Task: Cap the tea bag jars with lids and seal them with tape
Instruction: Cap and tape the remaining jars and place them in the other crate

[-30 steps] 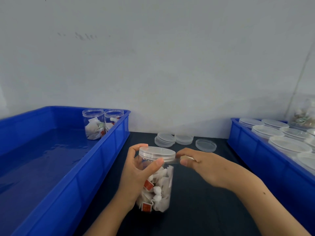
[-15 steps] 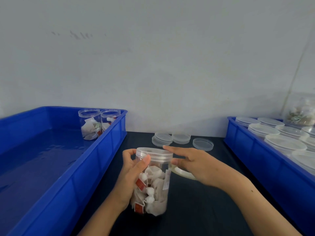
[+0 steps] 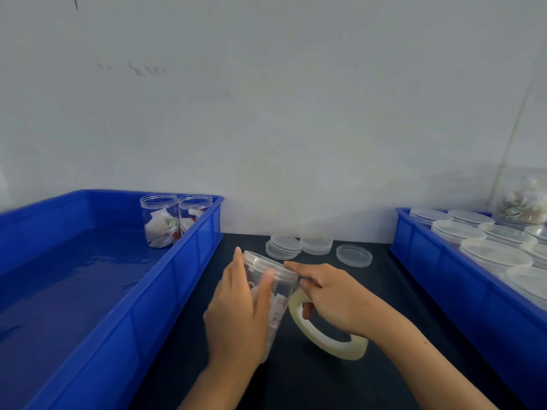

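left hand (image 3: 239,309): wrapped round clear cylindrical plastic jar (image 3: 273,294), tilted, capped with translucent round lid (image 3: 270,264) | right hand (image 3: 331,294): fingertips at lid rim, pale glossy tape ring (image 3: 325,340) hooked on its fingers | matte black tabletop (image 3: 370,377) beneath

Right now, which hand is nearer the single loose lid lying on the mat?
Right. The right hand sits just in front of the single lid; the left hand, gripping the jar, is farther left.
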Demonstrator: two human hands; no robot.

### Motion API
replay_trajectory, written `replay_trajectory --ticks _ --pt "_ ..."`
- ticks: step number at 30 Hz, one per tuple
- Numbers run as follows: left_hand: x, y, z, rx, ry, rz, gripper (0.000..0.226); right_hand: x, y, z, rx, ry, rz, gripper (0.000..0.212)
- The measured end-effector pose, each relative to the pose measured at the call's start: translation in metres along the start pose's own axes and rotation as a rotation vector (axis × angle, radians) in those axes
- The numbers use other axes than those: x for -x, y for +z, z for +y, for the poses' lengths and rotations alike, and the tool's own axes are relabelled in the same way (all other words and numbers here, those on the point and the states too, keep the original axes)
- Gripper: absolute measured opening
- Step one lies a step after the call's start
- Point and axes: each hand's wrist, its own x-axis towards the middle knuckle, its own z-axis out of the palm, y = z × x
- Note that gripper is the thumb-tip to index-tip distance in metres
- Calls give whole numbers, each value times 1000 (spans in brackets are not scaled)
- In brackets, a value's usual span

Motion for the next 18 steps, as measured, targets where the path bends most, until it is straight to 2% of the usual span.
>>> replay_trajectory --ticks 2,3,6,11,15,18 --pt "-2 1 -2 -11 -66 -60 100 1 1 -3 -9 -15 22 44" --pt "-4 0 -4 18 -105 -65 100 1 2 -5 -18 -21 27 44" --pt "-11 -2 -13 94 -150 -85 84 2 4 -7 -46 -28 11 44" --pt "-19 -4 -23 178 -233 -185 98 3 3 -7 -185 77 -65 52" --pt "-19 -6 -27 237 -257 -146 88 8 0 -9 -356 229 -260 70" --pt "-21 -7 -30 318 -299 -128 80 7 -1 -8 -357 241 -298 68"
